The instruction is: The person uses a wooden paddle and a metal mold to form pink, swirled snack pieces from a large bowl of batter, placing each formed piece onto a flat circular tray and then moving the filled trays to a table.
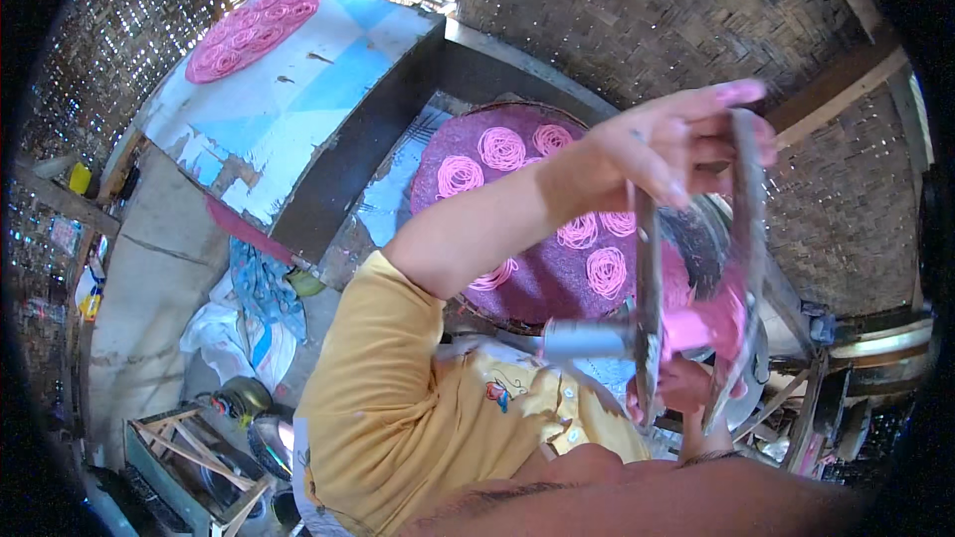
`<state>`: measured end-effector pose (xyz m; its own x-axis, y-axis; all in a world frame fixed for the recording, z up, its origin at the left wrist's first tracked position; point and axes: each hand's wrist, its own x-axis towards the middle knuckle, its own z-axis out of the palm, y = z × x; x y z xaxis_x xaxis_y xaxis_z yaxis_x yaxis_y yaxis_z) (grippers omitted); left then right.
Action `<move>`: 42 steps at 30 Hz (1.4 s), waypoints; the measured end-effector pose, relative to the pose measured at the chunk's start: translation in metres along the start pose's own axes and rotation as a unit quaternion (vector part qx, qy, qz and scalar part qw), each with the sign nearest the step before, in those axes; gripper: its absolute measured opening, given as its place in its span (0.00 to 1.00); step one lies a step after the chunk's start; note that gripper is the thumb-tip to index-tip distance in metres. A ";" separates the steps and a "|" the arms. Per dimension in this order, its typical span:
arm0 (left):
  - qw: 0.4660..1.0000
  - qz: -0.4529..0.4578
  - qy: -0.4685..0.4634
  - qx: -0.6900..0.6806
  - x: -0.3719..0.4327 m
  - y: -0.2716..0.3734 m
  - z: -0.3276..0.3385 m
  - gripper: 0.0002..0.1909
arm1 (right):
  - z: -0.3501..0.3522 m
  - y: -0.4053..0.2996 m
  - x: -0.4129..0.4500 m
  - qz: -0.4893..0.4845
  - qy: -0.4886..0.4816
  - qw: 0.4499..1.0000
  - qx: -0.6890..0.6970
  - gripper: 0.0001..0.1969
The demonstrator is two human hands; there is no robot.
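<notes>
A two-slat wooden hand press [646, 291] is held in front of my chest, blurred by motion. My left hand [671, 142] grips its upper end, its arm crossing over the tray. My right hand [683, 384] grips the lower end and is partly hidden by the slats. Pink dough [697, 328] shows between the slats, and a pale blue-grey cylinder [589, 339] sticks out to the left. Beneath my left arm lies a round purple-covered tray [537, 291] bearing several coiled nests of pink strands [606, 273]. My forearm hides part of it.
At the upper left, a blue-and-white box-like surface [328, 97] carries a pink round of nests [254, 30]. More pink dough [675, 276] sits in a dark basin [697, 231] behind the press. Cloths [261, 313] and a wooden frame [198, 462] are at left. Woven walls [597, 7] enclose the space.
</notes>
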<state>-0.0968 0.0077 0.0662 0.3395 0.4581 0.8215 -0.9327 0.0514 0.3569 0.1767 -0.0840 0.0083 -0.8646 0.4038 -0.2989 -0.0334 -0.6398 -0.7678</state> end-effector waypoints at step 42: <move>0.995 0.083 0.049 0.004 -0.069 0.023 -0.050 0.24 | -0.003 -0.043 0.019 0.045 0.135 0.945 -0.294 0.39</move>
<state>-0.1480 0.0215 -0.0044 0.1661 0.5435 0.8228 -0.9740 -0.0399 0.2230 0.1629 -0.0464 0.0341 -0.6883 0.5677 -0.4517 0.3876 -0.2386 -0.8904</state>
